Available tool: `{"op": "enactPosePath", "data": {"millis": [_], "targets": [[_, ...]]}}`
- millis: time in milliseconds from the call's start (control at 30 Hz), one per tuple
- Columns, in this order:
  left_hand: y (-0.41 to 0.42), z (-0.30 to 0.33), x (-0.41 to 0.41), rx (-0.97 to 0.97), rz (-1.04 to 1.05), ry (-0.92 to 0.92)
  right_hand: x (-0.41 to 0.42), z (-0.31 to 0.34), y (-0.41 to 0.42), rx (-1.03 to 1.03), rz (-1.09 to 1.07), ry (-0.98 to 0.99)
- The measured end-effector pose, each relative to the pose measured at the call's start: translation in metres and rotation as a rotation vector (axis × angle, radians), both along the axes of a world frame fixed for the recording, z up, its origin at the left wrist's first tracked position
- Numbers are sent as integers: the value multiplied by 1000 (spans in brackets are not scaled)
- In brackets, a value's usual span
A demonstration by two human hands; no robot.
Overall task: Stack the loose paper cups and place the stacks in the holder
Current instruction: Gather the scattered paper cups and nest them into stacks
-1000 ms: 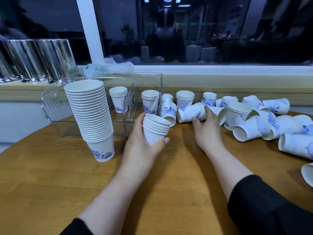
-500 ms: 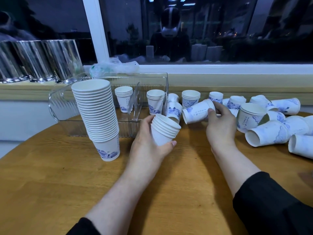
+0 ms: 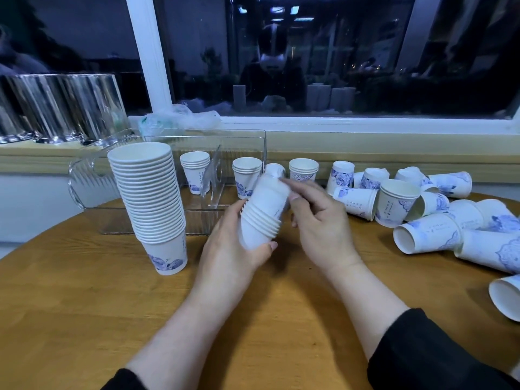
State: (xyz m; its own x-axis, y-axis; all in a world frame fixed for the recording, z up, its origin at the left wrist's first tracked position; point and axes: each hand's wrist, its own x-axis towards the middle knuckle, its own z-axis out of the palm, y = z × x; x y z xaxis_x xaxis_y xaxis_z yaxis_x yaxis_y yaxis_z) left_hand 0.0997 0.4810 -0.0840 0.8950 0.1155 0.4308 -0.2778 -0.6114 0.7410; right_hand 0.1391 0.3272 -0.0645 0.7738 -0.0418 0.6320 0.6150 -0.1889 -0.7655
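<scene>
Fingers (image 3: 254, 250) of the left hand (image 3: 228, 249) curl round the lower part of a short stack of cups (image 3: 260, 220), thumb tip showing at its near side; the stack is tilted, mouths pointing up and away. The right hand (image 3: 320, 223) pinches a single cup (image 3: 271, 192) that sits bottom-up, blurred, on the open end of that stack.

Just left stands a tall stack (image 3: 149, 198) upright on the wooden table (image 3: 84, 319), touching nothing, with bare wood between it and the left wrist. Behind both is the clear holder (image 3: 247, 139), its near edge just beyond the tall stack's base; a small stack (image 3: 195, 171) and another (image 3: 246, 175) stand in its compartments, a divider between them. Right of the holder's wall, a third short stack (image 3: 303, 168) stands upright, and loose cups (image 3: 427, 229) lie tumbled toward the table's right edge, one (image 3: 506, 296) cut off by the frame. The broad near part of the table shows only the forearms.
</scene>
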Motion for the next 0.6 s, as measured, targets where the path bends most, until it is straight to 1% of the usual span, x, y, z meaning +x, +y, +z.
{"op": "enactPosePath", "data": {"millis": [67,100,133,200,233,267,333,400,467,533,600], "targets": [[1,0,0,-62,3,-6,-3,-1,5,-92,94,-21],[2,1,-1,-92,7,-11,-3,-3,6,-109,103,-36],[2,1,-2,-114,10,-14,-2,-4,6,-84,80,-54],[1,2,-3,-137,11,-12,8,-8,2,40,-53,-59],[1,2,-3,-146,13,-12,15,-11,-1,70,-128,-45],[1,2,-3,-155,14,-15,23,-14,-5,45,-185,-20],[0,2,-2,-167,17,-20,38,-22,-7,-138,-231,59],[0,1,-1,-168,19,-16,51,-30,-3,-332,-207,123],[0,1,0,-169,18,-13,59,-32,0,-480,-182,120],[-1,0,0,-178,12,-15,63,-32,3,-594,-174,125],[0,0,0,-183,11,-17,63,-32,5,-654,-187,169]]}}
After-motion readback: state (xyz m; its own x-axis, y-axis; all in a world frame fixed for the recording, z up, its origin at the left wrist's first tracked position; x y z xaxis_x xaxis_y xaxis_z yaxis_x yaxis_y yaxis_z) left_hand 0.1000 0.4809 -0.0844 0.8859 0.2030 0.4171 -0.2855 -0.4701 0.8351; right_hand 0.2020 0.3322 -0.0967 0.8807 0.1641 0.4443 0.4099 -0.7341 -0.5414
